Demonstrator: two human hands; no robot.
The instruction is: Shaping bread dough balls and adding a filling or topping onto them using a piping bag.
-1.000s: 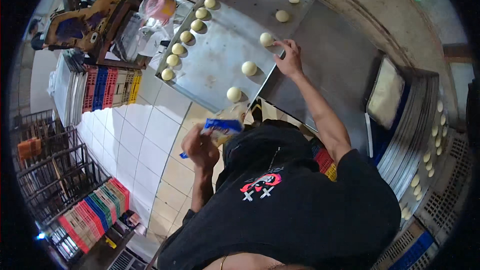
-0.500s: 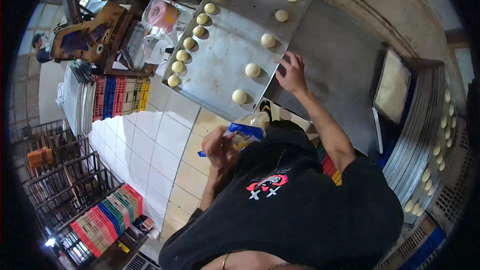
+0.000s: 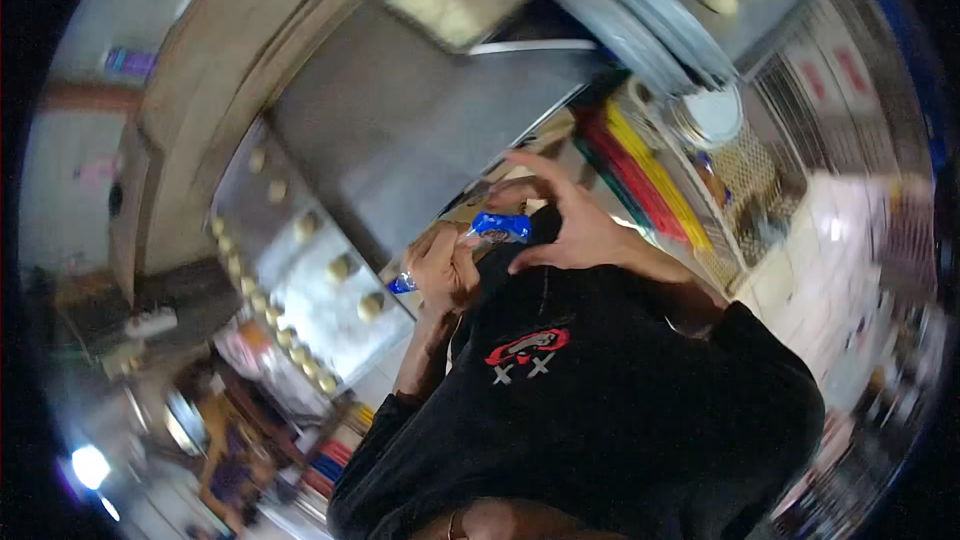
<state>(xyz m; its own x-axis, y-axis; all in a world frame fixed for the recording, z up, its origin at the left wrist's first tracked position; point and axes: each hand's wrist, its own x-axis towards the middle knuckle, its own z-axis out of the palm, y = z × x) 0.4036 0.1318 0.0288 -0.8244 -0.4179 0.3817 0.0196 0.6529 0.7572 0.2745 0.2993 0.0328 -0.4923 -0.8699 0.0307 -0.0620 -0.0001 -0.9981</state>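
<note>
At your waist, just in front of the black shirt point(image 3: 600, 390), sits the packet point(image 3: 498, 228): clear plastic film with blue print, pinched in your left hand point(image 3: 442, 268). Its far blue end pokes out on the other side of that fist. Your right hand point(image 3: 590, 230) is wide, thumb and fingers spread in a C next to the packet; can't tell whether any fingertip touches it.

Handling, my read: light, limp, crinkly. Film likely slippery if your hands are floury or greasy. Doesn't look fragile, but a hard squeeze could split it or push the contents out; fill level isn't readable from this angle. Best hold is the gathered middle, where your left hand has it, with the blue end as backup.

Surface: dark grey metal table point(image 3: 390, 130) ahead of you, smooth-looking. Pale metal tray point(image 3: 318, 315) beside it on the left, dough balls point(image 3: 371, 307) set in rows. Pan of pale yellow stuff point(image 3: 455, 0) at the far edge.

Room: stacked metal trays point(image 3: 640, 10) and coloured crates point(image 3: 650, 170) to your right, bright lamp point(image 3: 90, 467) low left. Edges badly smeared.
</note>
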